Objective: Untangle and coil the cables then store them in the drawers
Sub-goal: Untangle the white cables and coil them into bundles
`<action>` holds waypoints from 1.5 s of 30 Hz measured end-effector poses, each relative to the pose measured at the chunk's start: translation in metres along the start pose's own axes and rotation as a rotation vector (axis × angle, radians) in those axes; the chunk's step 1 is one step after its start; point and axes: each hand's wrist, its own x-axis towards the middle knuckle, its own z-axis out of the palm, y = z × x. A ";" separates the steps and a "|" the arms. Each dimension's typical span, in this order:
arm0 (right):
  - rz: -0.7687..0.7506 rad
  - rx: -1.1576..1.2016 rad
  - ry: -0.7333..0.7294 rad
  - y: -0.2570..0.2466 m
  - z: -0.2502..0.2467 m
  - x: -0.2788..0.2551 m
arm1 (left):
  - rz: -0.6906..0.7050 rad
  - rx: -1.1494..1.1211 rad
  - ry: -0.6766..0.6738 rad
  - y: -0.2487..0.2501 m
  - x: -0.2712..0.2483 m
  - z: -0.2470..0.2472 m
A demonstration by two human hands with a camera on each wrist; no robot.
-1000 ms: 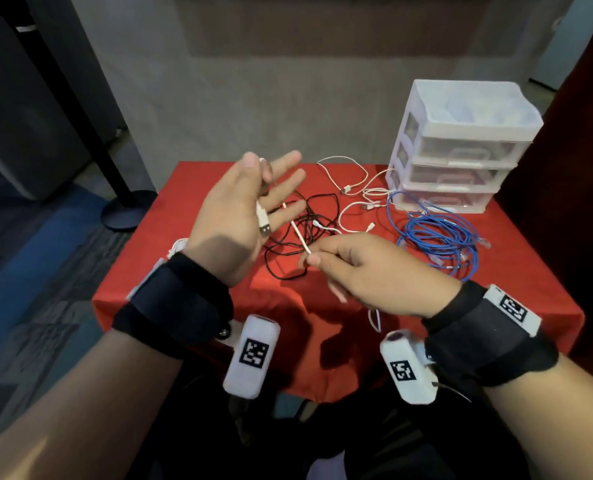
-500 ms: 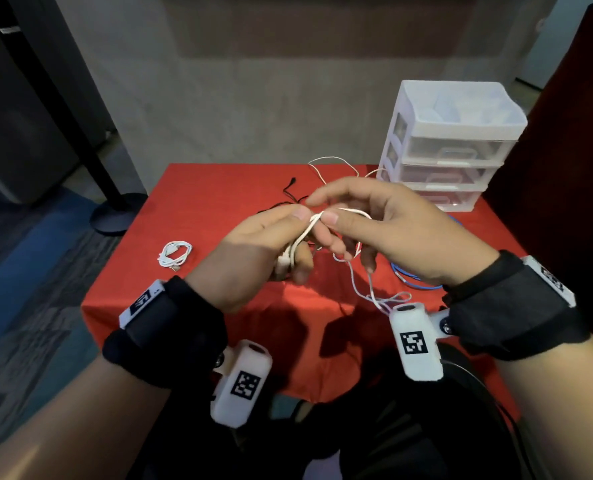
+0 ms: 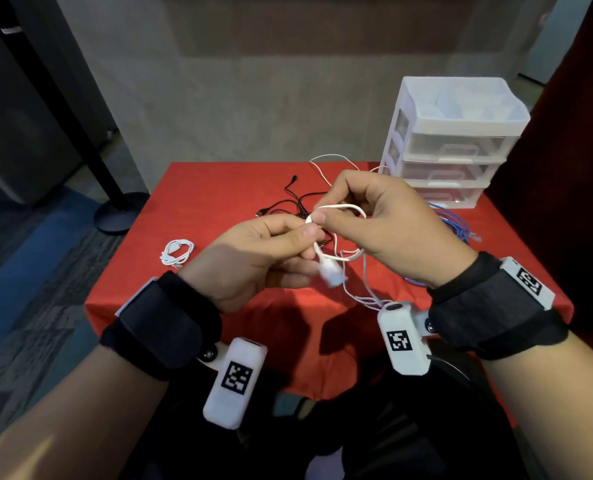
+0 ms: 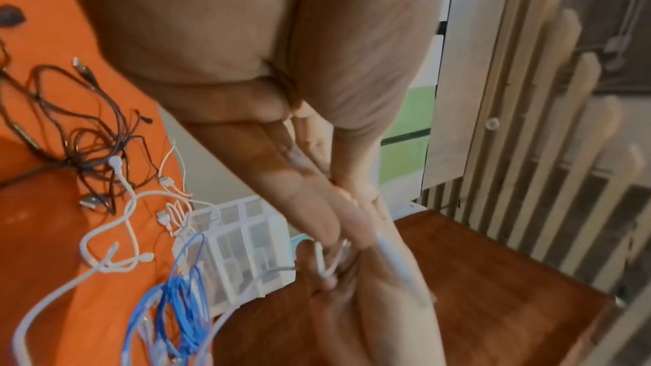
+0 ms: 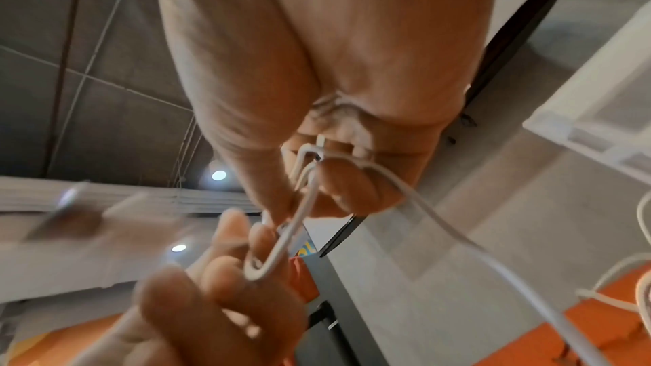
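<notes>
Both hands hold one white cable (image 3: 340, 237) above the middle of the red table (image 3: 219, 188). My left hand (image 3: 271, 251) pinches its loops between thumb and fingers, and a white plug (image 3: 331, 273) dangles below. My right hand (image 3: 368, 216) pinches the top of the loop (image 5: 281, 244), with the rest of the cable trailing down toward the table. A coiled white cable (image 3: 176, 252) lies at the left. Black cables (image 3: 288, 202) (image 4: 88, 132) lie tangled behind the hands. A blue cable (image 3: 461, 226) (image 4: 176, 302) lies at the right, in front of the white drawer unit (image 3: 451, 143).
More loose white cables (image 4: 116, 233) lie between the black tangle and the drawer unit (image 4: 243, 241), whose three drawers are closed. A black stand base (image 3: 118, 213) sits on the floor left of the table. A dark red panel (image 3: 565, 168) rises at the right.
The left hand, open and raised a second ago, has closed on the white cable. The right hand rose from near the table and now holds the cable loop together with the left.
</notes>
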 end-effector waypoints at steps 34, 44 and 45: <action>0.171 0.274 0.175 0.009 0.016 0.001 | 0.022 -0.634 0.002 0.000 -0.002 0.018; 0.129 -0.059 0.162 0.040 0.005 0.003 | 0.099 -0.642 0.094 0.011 -0.008 0.000; 0.150 -0.119 0.083 0.044 0.009 -0.001 | 0.152 -0.681 0.128 0.013 -0.007 -0.003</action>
